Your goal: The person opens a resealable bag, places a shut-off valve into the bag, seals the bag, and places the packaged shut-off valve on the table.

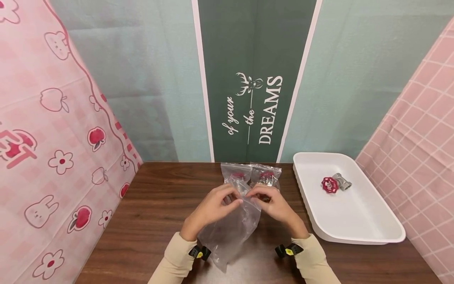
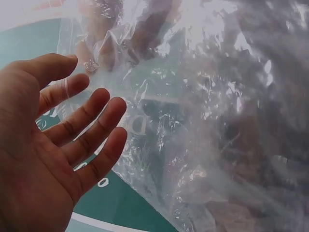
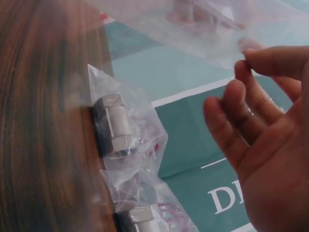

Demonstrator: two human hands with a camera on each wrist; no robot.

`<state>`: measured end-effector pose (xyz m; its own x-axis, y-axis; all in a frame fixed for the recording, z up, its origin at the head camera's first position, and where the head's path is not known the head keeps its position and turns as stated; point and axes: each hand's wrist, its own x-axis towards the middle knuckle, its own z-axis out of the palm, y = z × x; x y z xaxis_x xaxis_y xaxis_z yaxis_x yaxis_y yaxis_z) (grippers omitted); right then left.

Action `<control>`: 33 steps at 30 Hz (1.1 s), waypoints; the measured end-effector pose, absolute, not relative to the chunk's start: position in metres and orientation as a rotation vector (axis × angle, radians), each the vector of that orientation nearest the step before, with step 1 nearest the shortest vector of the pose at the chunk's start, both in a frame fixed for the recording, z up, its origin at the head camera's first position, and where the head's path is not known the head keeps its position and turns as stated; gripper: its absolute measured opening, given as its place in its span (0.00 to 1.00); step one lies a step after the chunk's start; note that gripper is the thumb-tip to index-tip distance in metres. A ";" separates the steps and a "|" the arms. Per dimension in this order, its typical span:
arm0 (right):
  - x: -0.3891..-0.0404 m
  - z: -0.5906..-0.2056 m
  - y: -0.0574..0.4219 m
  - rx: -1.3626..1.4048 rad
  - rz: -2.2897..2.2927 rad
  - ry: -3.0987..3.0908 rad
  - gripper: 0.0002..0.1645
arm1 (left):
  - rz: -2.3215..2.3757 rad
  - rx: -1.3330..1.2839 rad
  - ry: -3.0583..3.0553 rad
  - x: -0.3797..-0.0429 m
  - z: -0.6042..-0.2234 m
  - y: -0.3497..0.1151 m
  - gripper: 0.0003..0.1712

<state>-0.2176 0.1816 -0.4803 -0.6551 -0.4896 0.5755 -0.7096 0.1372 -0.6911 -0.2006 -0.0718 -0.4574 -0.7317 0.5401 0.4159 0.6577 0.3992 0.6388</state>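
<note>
One clear plastic bag (image 1: pixel 230 232) is pinched between thumb and fingers of the left grip (image 1: pixel 215 205) and right grip (image 1: pixel 274 203), above the wooden bench (image 1: pixel 152 205). Two bagged valves (image 1: pixel 267 178) lie beyond; another red-handwheel valve (image 1: pixel 340 182) sits in the white tray (image 1: pixel 365 221).

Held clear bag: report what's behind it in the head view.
Two zip bags with red parts inside. Their lower portions are partly covered by the clear bag, left hand and right hand.

Left hand (image 1: pixel 214 205) and right hand (image 1: pixel 276 202) pinch a clear bag (image 1: pixel 232 230); a white tray (image 1: pixel 354 219) holds a valve (image 1: pixel 330 185).
</note>
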 end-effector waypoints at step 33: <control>-0.220 -0.479 0.201 1.105 1.301 -2.354 0.18 | -1.269 -1.051 -2.423 -0.199 -0.449 -0.101 0.03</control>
<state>-0.2201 0.2005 -0.4793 -0.6878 -0.5035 0.5229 -0.7106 0.3203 -0.6264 -0.1995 -0.1007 -0.4490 -0.7234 0.4953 0.4810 0.6775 0.3747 0.6330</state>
